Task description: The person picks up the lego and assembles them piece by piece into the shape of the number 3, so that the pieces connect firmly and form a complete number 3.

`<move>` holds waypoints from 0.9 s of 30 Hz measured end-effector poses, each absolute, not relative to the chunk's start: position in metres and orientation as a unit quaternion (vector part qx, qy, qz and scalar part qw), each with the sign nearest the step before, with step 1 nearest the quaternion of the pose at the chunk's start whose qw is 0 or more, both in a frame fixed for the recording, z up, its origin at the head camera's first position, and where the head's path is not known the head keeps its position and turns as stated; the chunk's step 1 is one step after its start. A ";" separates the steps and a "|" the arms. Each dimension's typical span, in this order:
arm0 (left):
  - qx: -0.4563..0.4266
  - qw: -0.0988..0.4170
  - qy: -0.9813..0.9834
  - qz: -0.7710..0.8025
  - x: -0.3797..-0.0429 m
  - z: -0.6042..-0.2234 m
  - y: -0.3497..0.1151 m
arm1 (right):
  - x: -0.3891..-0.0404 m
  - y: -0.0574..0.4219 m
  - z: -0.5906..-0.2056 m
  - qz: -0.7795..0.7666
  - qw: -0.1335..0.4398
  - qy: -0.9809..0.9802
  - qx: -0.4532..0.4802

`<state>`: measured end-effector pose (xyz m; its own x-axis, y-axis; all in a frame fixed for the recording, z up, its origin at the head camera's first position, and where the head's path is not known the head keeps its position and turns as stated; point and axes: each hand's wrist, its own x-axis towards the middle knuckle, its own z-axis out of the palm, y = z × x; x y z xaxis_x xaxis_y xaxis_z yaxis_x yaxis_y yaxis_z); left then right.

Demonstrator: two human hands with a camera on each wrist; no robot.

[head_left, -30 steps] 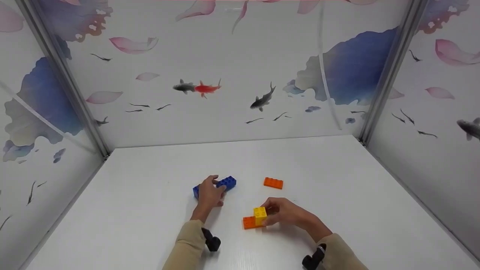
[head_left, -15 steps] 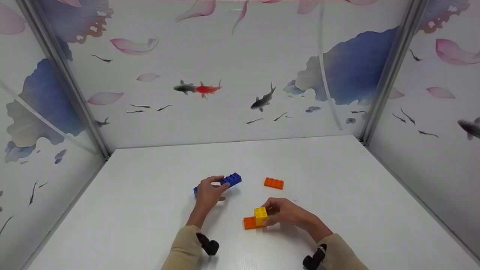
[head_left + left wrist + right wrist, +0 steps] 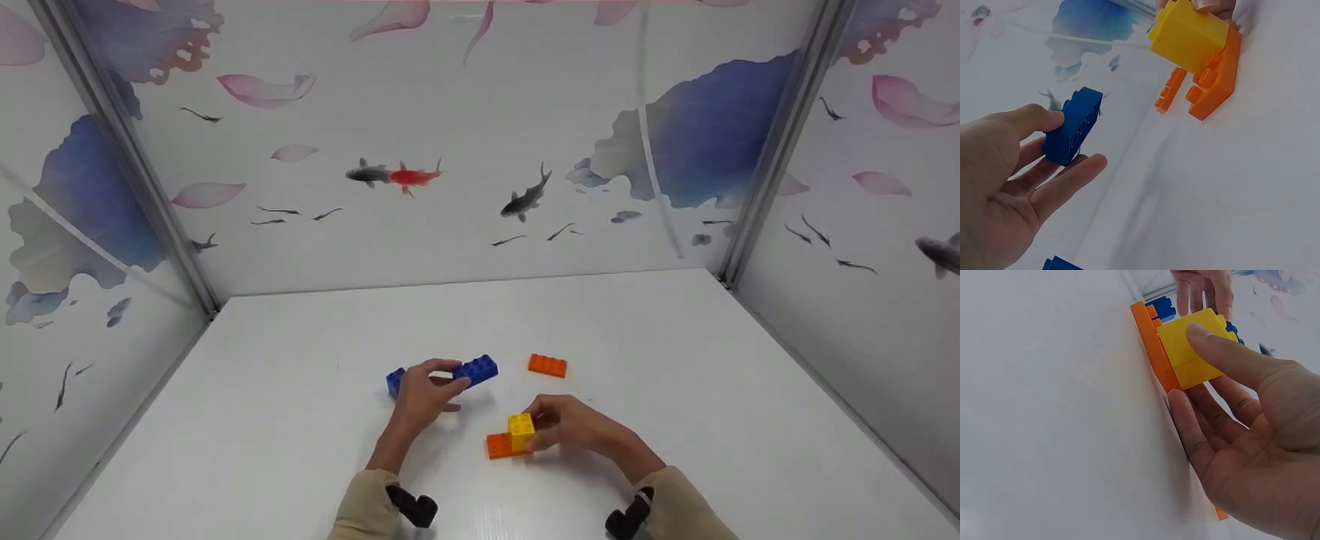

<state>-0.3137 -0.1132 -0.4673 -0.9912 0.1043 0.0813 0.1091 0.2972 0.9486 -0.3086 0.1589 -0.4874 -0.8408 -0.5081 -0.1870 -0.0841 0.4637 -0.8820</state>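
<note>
Left hand, left of centre in the lower half of the head view, pinches a blue brick between thumb and fingertips, with the remaining fingers spread apart below it. In the left wrist view the blue brick is tilted at left of centre, its hollow underside showing, held clear of the table. Another blue brick lies on the table just left of that hand in the head view, partly hidden behind it; only a corner shows at the bottom edge of the left wrist view.

Right hand, lower right of centre, pinches a yellow brick, the thumb flat on one face. The yellow brick stands upright on the right part of an orange brick, whose studs show bare to its left. Farther up the frame, right of centre, the other orange brick lies alone, studs up, touching neither hand.

Beige sleeves enter from the bottom edge, and the wall across the top carries painted fish and petals.
</note>
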 end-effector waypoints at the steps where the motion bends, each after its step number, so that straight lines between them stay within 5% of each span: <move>1: -0.068 -0.002 -0.806 -0.588 -0.313 -0.468 -0.114 | -0.309 0.159 -0.487 -0.485 0.217 0.828 -0.181; 27: -0.161 -0.116 -0.799 -0.567 -0.296 -0.465 -0.104 | -0.310 0.161 -0.490 -0.500 0.218 0.813 -0.204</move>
<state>-0.2965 -0.1044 -0.4648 -0.9211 0.3893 -0.0035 0.1254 0.3053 0.9439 -0.3096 0.1609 -0.4899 -0.8216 -0.5499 -0.1505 -0.1133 0.4162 -0.9022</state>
